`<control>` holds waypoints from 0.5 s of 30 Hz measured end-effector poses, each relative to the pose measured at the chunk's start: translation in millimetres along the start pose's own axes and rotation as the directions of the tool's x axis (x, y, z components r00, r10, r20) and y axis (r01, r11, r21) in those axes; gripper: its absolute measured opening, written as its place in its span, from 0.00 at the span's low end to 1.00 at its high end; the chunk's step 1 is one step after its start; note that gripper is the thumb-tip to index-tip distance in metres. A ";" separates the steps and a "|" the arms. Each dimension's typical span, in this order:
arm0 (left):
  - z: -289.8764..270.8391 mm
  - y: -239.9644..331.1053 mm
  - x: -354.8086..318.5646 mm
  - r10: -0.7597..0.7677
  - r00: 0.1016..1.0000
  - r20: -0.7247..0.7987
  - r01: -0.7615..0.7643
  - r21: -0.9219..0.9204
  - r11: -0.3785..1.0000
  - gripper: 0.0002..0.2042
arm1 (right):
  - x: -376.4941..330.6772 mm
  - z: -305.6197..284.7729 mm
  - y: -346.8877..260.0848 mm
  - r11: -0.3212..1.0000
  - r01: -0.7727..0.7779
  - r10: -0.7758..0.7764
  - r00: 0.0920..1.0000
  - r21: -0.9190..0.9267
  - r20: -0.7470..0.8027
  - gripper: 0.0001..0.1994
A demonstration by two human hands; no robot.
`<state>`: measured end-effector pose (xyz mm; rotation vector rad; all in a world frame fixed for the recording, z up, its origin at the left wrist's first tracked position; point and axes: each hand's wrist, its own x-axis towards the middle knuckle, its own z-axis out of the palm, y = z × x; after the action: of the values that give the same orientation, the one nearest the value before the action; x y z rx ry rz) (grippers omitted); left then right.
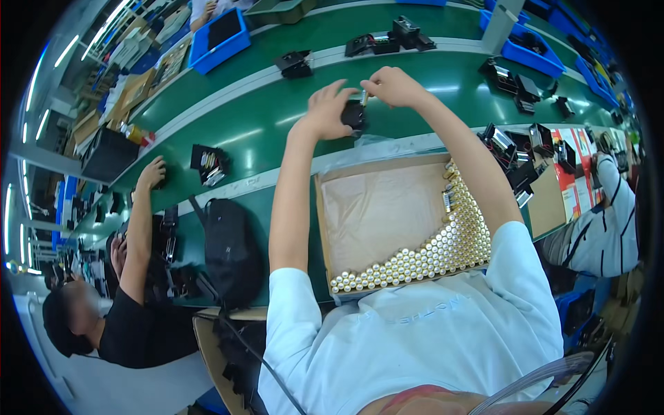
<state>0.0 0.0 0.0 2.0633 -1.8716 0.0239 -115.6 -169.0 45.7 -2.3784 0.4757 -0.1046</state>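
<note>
My left hand (pixel 324 113) curls around the side of a small black plastic case (pixel 354 117), thumb at its near edge and fingers over its far side. The case rests on the green bench. Just right of it, my right hand (pixel 395 86) pinches a small cylindrical battery (pixel 364 97) between thumb and fingertips, above the case's far edge. The inside of the case is too blurred to make out. Below my forearms stands a shallow cardboard box (pixel 380 200) lined with brown paper. Upright batteries (pixel 443 245) are packed along its near and right sides, and a few lie on their sides.
More black cases lie on the bench, one group (pixel 209 164) at the left and another (pixel 512 149) at the right. A black backpack (pixel 232 249) sits left of the box. Blue bins (pixel 220 41) stand farther back. A co-worker's arm (pixel 140 228) reaches in at the left.
</note>
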 end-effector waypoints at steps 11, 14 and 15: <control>4.1 8.5 -16.3 -0.653 0.756 0.049 0.654 -0.101 0.750 0.38 | 56.6 45.7 -0.4 0.921 0.312 -0.274 0.944 -0.231 0.182 0.19; 15.2 -12.1 -33.9 -0.507 0.860 -0.062 0.450 -0.378 0.809 0.38 | 64.0 59.0 -8.9 0.892 0.336 -0.293 0.939 -0.302 0.178 0.19; 14.1 -13.6 -36.9 -0.510 0.858 -0.061 0.453 -0.378 0.807 0.38 | 64.5 61.7 -11.6 0.892 0.339 -0.295 0.938 -0.300 0.181 0.19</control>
<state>5.4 32.5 -25.7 2.1387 -1.1079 -0.2487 -39.6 -145.9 3.4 -2.7540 0.0339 -0.0166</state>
